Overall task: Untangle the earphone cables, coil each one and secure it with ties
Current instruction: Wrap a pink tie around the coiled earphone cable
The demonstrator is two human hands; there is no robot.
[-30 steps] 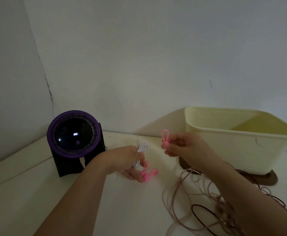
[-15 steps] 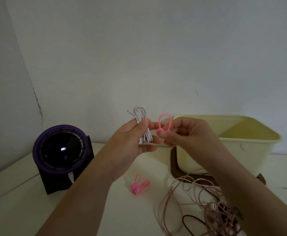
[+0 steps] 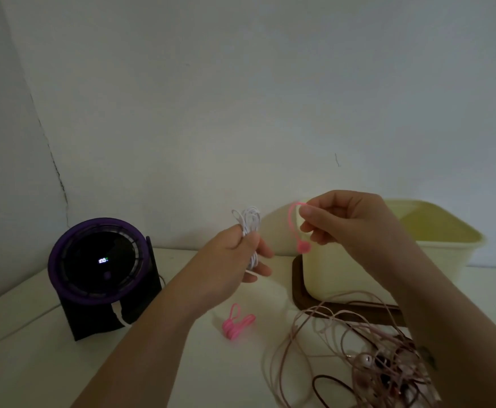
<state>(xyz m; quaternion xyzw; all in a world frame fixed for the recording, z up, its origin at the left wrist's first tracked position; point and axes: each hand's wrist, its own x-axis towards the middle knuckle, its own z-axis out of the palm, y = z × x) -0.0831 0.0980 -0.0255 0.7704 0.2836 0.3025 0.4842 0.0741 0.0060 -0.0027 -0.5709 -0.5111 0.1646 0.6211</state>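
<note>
Both bare forearms are stretching forward from the bottom of the view, with the hands hovering side by side above the tabletop [image 3: 226, 378], near each other but apart. The left hand [image 3: 229, 260] is gripping a coiled white cable [image 3: 249, 222], its fingers [image 3: 263, 270] curling round the bundle. The right hand [image 3: 349, 222] is pinching a pink tie [image 3: 294, 228] between thumb and forefinger, the other fingers curling loosely underneath.

text | black display [image 3: 103, 260] | glowing digits (too blurred to read)
</note>
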